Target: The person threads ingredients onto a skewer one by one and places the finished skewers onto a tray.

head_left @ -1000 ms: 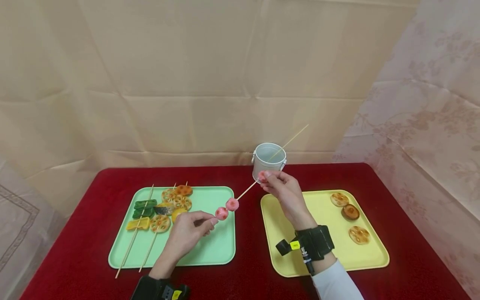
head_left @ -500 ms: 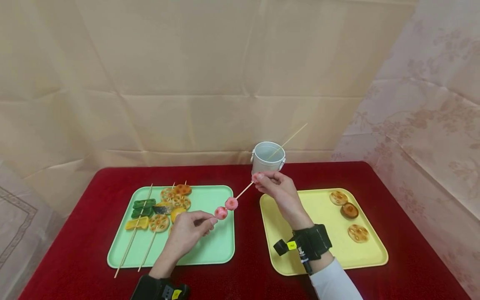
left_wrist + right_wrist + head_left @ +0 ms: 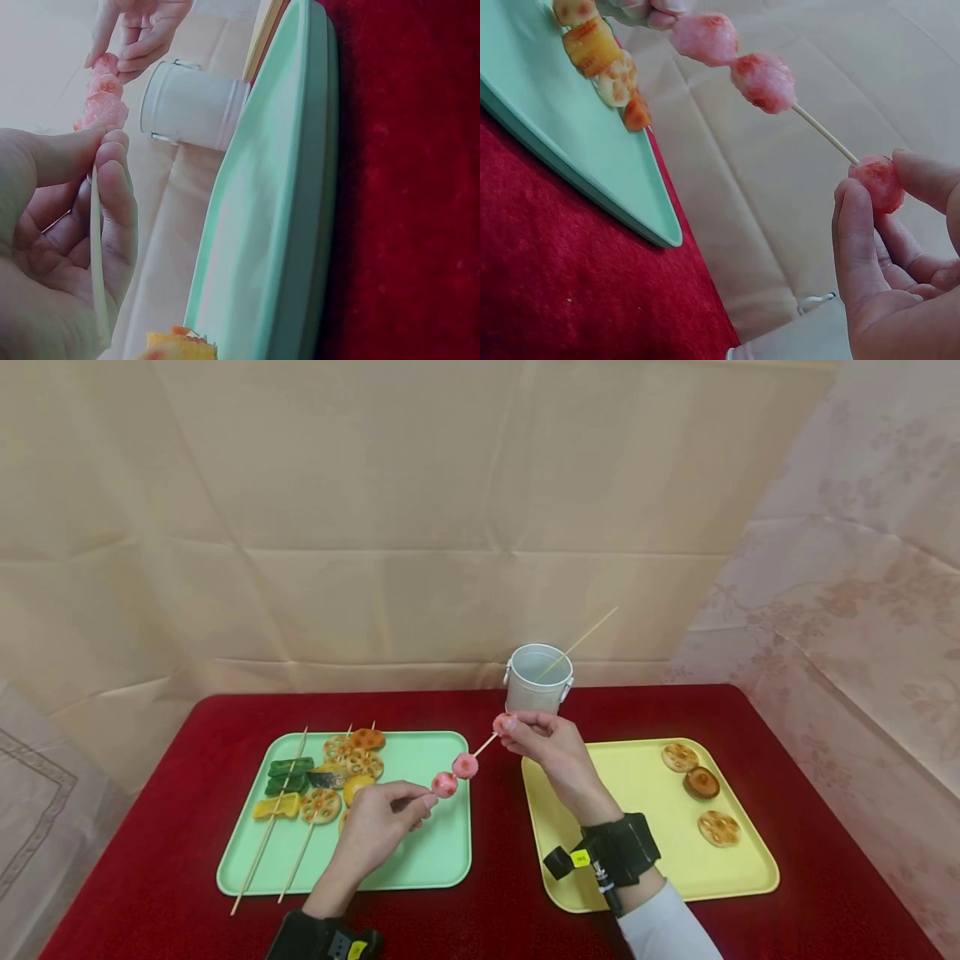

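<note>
My left hand point(image 3: 381, 827) pinches a wooden skewer point(image 3: 96, 255) just below two pink balls that sit side by side on it; in the head view these are the lower ball point(image 3: 444, 785) and the upper ball point(image 3: 465, 766). A third pink ball point(image 3: 877, 184) is on the skewer's far end, pinched between the thumb and fingers of my right hand point(image 3: 551, 760). Bare stick shows between it and the other two. The skewer slants up to the right, above the gap between the green tray point(image 3: 420, 860) and the yellow tray point(image 3: 660, 877).
Finished-looking skewers of green, yellow and lotus-root pieces point(image 3: 321, 807) lie on the green tray. Two lotus slices point(image 3: 718, 829) and a brown mushroom-like round point(image 3: 702, 783) lie on the yellow tray. Behind stands a white bucket point(image 3: 532, 693) with one thin stick point(image 3: 592, 631) leaning in it.
My right hand has slid the third pink ball down and left along the skewer, nearer the other two. The left hand has stayed nearly still.
</note>
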A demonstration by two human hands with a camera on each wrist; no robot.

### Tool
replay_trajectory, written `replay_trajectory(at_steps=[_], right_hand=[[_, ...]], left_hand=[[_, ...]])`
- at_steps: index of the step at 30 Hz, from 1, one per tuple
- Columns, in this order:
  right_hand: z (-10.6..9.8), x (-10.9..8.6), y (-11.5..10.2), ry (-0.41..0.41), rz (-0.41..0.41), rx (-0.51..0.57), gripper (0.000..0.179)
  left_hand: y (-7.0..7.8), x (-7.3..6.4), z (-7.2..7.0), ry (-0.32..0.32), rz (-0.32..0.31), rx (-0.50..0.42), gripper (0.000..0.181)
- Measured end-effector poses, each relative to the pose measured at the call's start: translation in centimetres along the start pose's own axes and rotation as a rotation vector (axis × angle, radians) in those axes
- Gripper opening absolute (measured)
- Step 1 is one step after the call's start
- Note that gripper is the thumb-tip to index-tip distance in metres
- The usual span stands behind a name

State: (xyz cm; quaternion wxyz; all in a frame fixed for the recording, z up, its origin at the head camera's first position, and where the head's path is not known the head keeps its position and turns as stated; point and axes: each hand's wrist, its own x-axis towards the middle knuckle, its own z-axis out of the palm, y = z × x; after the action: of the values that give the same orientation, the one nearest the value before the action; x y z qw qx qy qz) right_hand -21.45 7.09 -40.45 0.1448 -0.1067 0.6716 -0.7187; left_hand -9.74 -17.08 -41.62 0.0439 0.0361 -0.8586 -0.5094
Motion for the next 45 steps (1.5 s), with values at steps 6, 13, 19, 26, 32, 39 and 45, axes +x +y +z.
replay_trajectory(at_steps=[6, 13, 19, 26, 32, 39, 45], right_hand=[[0.4, -0.1, 0.1, -0.012, -0.007, 0.011, 0.041], [0.5, -0.2, 0.1, -0.032, -0.013, -0.011, 0.039], [1.1, -0.3, 0.3, -0.067, -0.009, -0.002, 0.034], [1.5, -0.4, 0.4, -0.071, -0.009, 0.02, 0.027], [1.4, -0.4, 0.5, -0.078, -0.005, 0.001, 0.028], [1.7, -0.3, 0.6, -0.093, 0.009, -0.008, 0.029], [1.9, -0.5, 0.5, -0.092, -0.007, -0.013, 0.031]], left_hand=[[-0.1, 0.0, 0.0, 0.005, 0.018, -0.003, 0.005], [-0.1, 0.0, 0.1, 0.013, 0.009, 0.023, 0.006], [0.0, -0.1, 0.3, 0.008, 0.002, 0.004, 0.006], [0.0, -0.1, 0.5, 0.01, -0.003, -0.01, 0.005], [-0.1, -0.1, 0.7, 0.021, -0.003, -0.003, 0.004], [-0.1, -0.3, 0.8, 0.038, 0.006, 0.008, 0.004], [0.2, -0.2, 1.0, 0.03, 0.017, 0.006, 0.006]])
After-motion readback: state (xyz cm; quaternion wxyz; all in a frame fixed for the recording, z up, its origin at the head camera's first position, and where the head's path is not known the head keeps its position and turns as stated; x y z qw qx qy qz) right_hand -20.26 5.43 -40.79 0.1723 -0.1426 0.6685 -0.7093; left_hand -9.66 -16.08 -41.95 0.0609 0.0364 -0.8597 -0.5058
